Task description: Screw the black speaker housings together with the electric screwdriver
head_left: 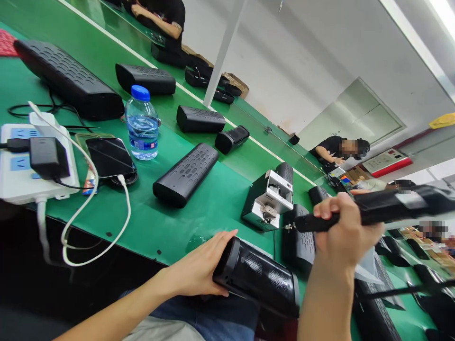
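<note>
My left hand (199, 270) grips one end of a black speaker housing (259, 277) with a perforated grille, held over my lap at the near edge of the green belt (199, 208). My right hand (339, 227) is closed round a black electric screwdriver (373, 210). Its bit tip points left, close to a white and black screw feeder box (268, 199). The tool's body runs off to the right.
Several black speaker housings (186, 173) lie across the belt. A water bottle (142, 123), a phone (110, 156) on a charger and a white power strip (17, 166) with cables sit at the left. Other people (337, 149) sit further along the line.
</note>
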Action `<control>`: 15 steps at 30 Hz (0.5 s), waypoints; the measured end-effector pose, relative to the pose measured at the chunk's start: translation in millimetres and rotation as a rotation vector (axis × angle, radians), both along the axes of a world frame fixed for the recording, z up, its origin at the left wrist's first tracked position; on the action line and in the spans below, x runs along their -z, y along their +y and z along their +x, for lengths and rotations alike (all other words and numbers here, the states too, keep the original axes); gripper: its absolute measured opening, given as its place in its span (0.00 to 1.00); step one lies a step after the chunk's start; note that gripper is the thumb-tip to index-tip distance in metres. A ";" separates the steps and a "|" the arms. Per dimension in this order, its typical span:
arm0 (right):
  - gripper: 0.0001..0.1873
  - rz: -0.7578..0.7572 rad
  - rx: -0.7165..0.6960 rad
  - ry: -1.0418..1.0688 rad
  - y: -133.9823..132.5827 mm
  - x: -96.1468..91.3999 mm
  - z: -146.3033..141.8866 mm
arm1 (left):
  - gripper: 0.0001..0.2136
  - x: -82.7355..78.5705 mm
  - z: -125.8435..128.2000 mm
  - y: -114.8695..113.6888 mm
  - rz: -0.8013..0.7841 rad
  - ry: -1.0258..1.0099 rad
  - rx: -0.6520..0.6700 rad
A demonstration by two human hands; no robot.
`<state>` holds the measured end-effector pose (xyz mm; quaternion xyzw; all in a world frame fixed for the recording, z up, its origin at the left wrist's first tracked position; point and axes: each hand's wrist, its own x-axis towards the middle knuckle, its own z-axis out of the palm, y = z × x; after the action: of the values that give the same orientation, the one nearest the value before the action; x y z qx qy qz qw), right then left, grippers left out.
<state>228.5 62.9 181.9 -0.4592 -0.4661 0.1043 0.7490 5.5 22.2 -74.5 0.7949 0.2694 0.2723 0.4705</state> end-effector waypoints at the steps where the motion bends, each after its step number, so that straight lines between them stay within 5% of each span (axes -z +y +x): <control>1: 0.18 0.010 -0.006 0.006 -7.4 -5.3 -6.1 | 0.71 0.6 0.2 0.1 0.000 -0.005 0.000; 8: 0.17 0.002 -0.038 0.004 -28.5 -16.7 -45.1 | 0.67 0.8 -0.6 2.0 -0.007 -0.027 -0.008; 15: 0.18 -0.037 -0.045 -0.006 -27.6 -14.7 -53.3 | 0.65 -1.4 1.2 1.3 -0.022 -0.065 0.000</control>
<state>175.1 35.4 196.6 -0.4628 -0.4766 0.1283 0.7363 6.7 23.5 -73.1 0.7806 0.2568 0.2949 0.4876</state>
